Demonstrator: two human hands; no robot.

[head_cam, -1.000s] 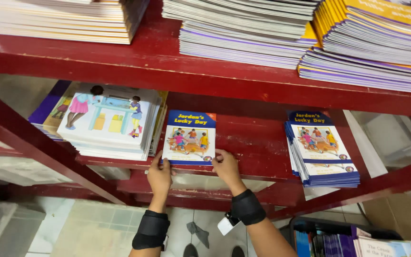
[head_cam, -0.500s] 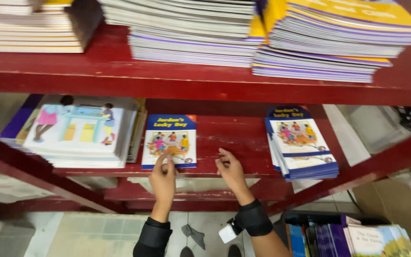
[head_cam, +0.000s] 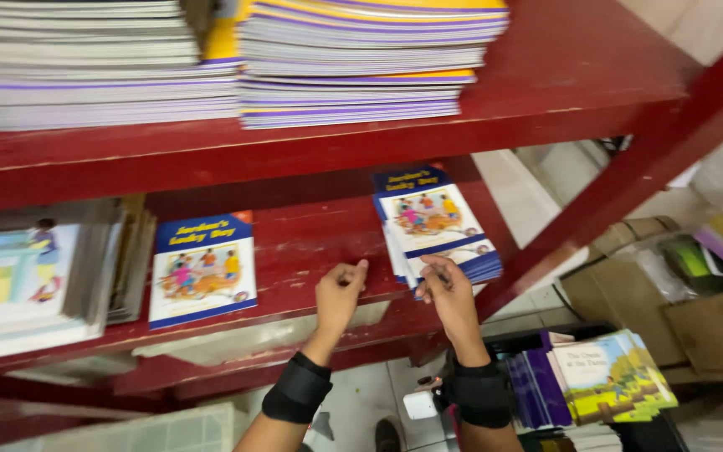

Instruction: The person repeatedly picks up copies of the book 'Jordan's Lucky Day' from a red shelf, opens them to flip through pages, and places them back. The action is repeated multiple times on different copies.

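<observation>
the left hand [head_cam: 338, 295] is loosely curled and holds nothing, resting at the front edge of the red shelf [head_cam: 311, 243]. the right hand [head_cam: 449, 295] has its fingers bent onto the near edge of the small stack of blue booklets [head_cam: 433, 224] at the shelf's right end. a single blue booklet [head_cam: 202, 268] lies well apart to the left, with bare shelf between. the upper shelf [head_cam: 546, 92] hangs close above.

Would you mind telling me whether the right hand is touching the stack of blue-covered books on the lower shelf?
Touching: the head view shows the right hand with its fingers on the near edge of the stack of blue-covered books.
</observation>
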